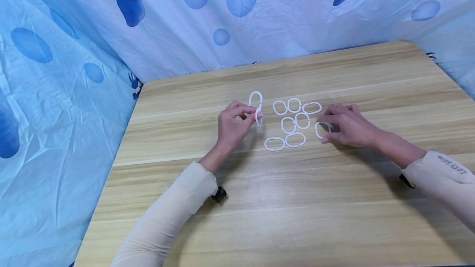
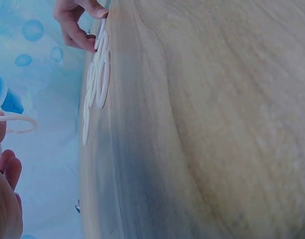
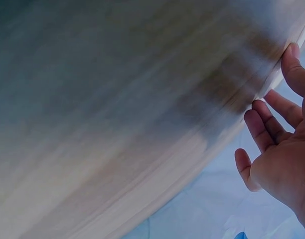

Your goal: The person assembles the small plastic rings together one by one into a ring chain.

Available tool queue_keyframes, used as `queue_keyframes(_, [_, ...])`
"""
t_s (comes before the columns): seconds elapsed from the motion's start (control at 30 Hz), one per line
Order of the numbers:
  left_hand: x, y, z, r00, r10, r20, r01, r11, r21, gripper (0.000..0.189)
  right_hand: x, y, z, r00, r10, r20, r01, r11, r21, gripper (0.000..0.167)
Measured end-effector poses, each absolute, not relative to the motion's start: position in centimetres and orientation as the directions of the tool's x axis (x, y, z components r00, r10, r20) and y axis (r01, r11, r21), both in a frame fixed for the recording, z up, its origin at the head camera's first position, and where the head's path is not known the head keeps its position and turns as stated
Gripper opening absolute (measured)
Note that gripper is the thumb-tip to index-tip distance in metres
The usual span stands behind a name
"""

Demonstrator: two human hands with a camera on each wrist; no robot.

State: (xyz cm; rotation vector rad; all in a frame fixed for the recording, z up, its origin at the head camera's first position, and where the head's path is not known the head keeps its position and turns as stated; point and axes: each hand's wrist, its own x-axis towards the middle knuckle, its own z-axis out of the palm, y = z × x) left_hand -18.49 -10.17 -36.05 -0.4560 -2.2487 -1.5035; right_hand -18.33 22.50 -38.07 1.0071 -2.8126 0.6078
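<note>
My left hand (image 1: 234, 125) holds two white oval links up off the table, one hooked through the other. The upper link (image 1: 255, 92) stands above the fingertips; thumb and fingers pinch the lower link (image 1: 256, 117). In the left wrist view a link (image 2: 20, 118) juts out past the fingers. To the right, my right hand (image 1: 346, 127) has thumb and fingers around a single white link (image 1: 316, 130) at the tabletop, thumb on its near side. From the right wrist, the right hand (image 3: 284, 129) shows its thumb and index finger at the wood, the other fingers loosely bent.
Several more white links, each with a small gap, lie flat in a cluster between the hands; one link (image 1: 275, 150) is at the cluster's near left. The wooden table (image 1: 297, 217) ends at a blue patterned curtain (image 1: 178, 32) behind and to the left.
</note>
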Motion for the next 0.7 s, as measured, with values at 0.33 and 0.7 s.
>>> queue_keyframes(0.33, [-18.73,-10.02,-36.1,-0.871,0.044,0.489,0.473,0.339,0.813,0.016,-18.22,22.51,-38.29,-0.754,-0.604,0.259,-0.657,0.684,-0.316,0.049])
queue_keyframes(0.7, [-18.51,-9.99,-36.07,-0.874,0.055,0.482,0.47,0.346,0.812,0.014,-18.47,22.09,-37.89,-0.706,-0.619,0.344,-0.707,0.648,-0.283,0.049])
